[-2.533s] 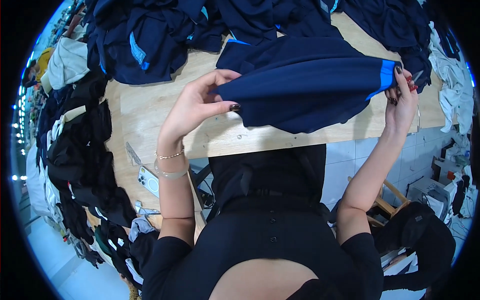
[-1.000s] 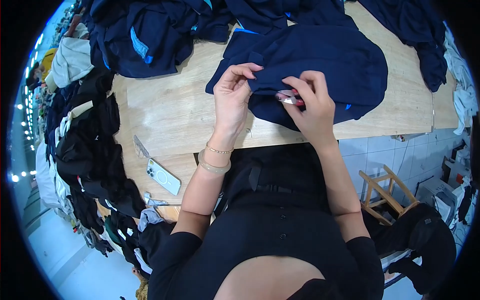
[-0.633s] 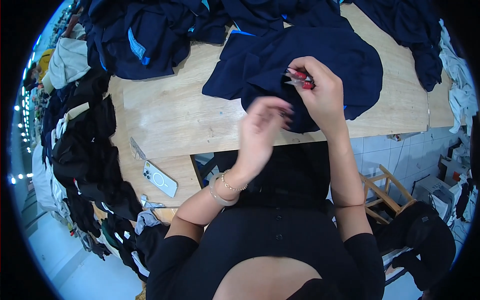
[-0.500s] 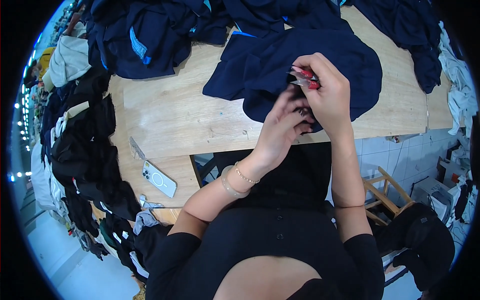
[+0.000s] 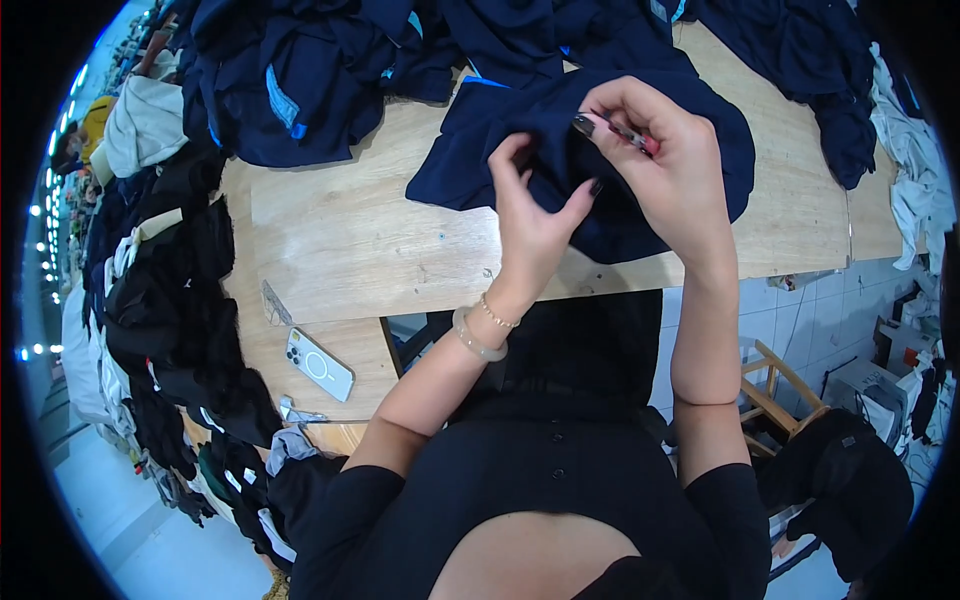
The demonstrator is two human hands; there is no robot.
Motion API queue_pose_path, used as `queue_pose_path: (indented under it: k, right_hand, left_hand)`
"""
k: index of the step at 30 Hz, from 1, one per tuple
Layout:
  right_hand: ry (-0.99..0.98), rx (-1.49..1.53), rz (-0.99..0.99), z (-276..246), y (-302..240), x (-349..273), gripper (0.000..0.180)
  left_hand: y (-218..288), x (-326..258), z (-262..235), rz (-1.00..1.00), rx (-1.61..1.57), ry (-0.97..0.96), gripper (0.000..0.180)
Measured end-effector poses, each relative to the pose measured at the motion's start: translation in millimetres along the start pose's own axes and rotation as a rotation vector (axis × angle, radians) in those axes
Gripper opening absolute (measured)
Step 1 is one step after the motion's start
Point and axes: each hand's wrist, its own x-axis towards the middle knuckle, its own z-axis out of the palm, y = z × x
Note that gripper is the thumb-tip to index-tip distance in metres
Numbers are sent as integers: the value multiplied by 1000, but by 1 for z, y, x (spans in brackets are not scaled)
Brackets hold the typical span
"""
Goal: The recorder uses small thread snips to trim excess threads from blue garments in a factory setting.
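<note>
Right grip (image 5: 672, 160) pinched shut on small red-tipped tool (image 5: 640, 140), just right of navy garment (image 5: 520, 150) fold gathered in left grip (image 5: 535, 215), over worktop (image 5: 350, 250).

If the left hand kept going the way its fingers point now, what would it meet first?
The left hand points up and away from the body, its fingers already on the dark navy fabric garment lying on the pale wooden table. It would press further into that cloth first; depth is uncertain.

The right hand (image 5: 668, 165) hides most of a small red-tipped tool (image 5: 640, 140), its kind too small to tell.
</note>
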Motion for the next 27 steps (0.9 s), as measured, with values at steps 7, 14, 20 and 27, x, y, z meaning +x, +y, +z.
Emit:
queue_pose_path:
  k: [7, 14, 20, 27]
  right_hand:
    - [208, 74, -331, -74, 18, 40, 23]
    - [210, 84, -219, -63, 11, 3, 13]
    - [134, 258, 152, 20, 45, -39, 5]
    - [96, 137, 139, 30, 22, -55, 12]
  left_hand:
    - [47, 99, -50, 331, 203, 31, 29]
    - [94, 141, -160, 371, 511, 0, 24]
    - [36, 27, -120, -93, 339, -17, 19]
    - [31, -27, -52, -1078, -990, -268, 54]
